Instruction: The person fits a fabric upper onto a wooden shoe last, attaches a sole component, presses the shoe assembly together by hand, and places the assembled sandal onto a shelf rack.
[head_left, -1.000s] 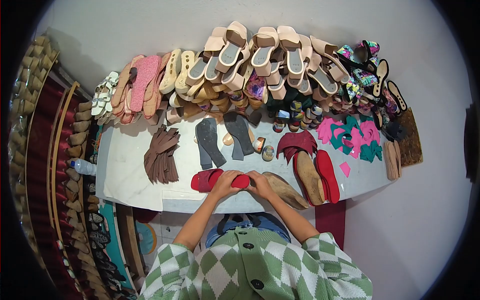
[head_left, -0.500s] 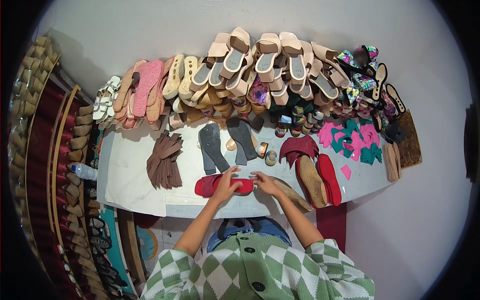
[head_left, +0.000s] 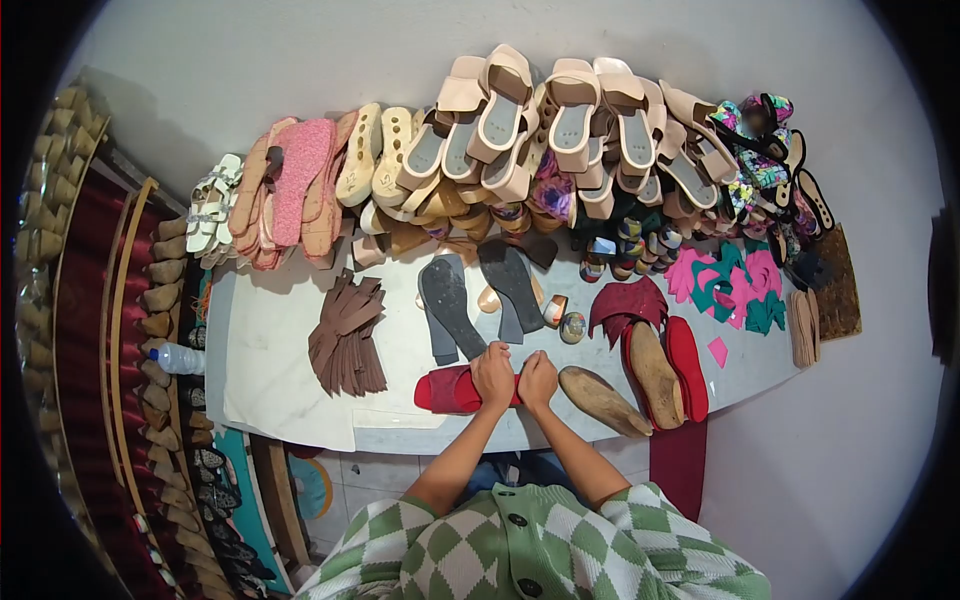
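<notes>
A red slide sandal with a dark red strap lies sideways near the front edge of the table. Closed over its middle, my left hand covers part of the footbed. My right hand is curled at the heel end, fingers wrapped and partly hidden. A strip of red shows between the two fists. Just right of them rests a wooden shoe last. Beyond the hands lie black soles with heels.
A brown fan of strips lies left. At right are a last on a red sole, another red sole, dark red pieces, and pink and green scraps. Beige heeled sandals are piled behind; a bottle stands left.
Both hands have gone from loosely spread fingers to closed on the sandal, the right one moving onto its heel end. The whole view has shifted slightly.
</notes>
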